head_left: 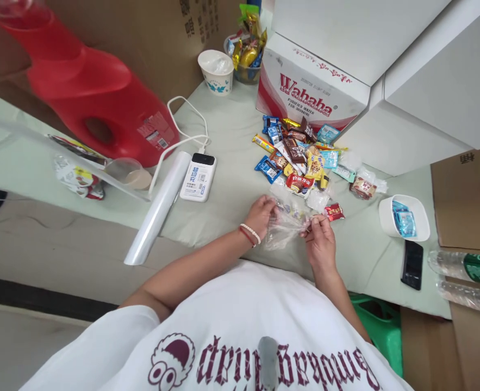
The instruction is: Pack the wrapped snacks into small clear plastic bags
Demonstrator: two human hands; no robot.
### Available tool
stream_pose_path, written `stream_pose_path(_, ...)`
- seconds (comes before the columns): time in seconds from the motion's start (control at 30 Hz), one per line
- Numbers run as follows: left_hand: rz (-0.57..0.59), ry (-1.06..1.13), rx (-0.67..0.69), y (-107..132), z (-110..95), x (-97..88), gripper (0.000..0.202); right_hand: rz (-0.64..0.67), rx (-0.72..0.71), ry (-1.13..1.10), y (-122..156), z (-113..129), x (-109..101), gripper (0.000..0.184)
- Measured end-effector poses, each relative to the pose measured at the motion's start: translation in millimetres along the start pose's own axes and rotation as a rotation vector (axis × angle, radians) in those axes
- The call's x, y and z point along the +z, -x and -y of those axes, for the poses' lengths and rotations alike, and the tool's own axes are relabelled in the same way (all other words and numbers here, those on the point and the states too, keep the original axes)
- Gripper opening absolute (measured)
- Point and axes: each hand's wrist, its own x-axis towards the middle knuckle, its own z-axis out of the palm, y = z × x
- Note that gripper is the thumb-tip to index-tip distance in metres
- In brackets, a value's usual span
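My left hand (261, 214) and my right hand (318, 239) both pinch a thin clear plastic bag (282, 228) held between them just above the pale green table (231, 130). Small wrapped sweets show through the bag. My left wrist wears a beaded bracelet and a red cord. Right beyond the bag lies a heap of wrapped snacks and candies (300, 155). A small red packet (334, 212) lies beside my right hand.
A roll of clear film (158, 209) and a white power bank (199, 176) with cable lie at the left. Behind them is a red jug (88, 92). A Wahaha carton (309, 92), paper cup (216, 70), white tray (405, 217), black phone (411, 263) and bottles (466, 266) surround the work area.
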Motion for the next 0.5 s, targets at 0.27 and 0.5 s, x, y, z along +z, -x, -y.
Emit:
stream_pose_path(0.27,-0.044,-0.085,0.252,12,1,1.7,0.056,-0.025,0.182,-0.172,-1,-8,-14,0.059)
stream_pose_path(0.5,-0.030,-0.084,0.253,8,-11,-14.7,0.058,0.157,0.284,-0.020,-24,-1,1,0.043)
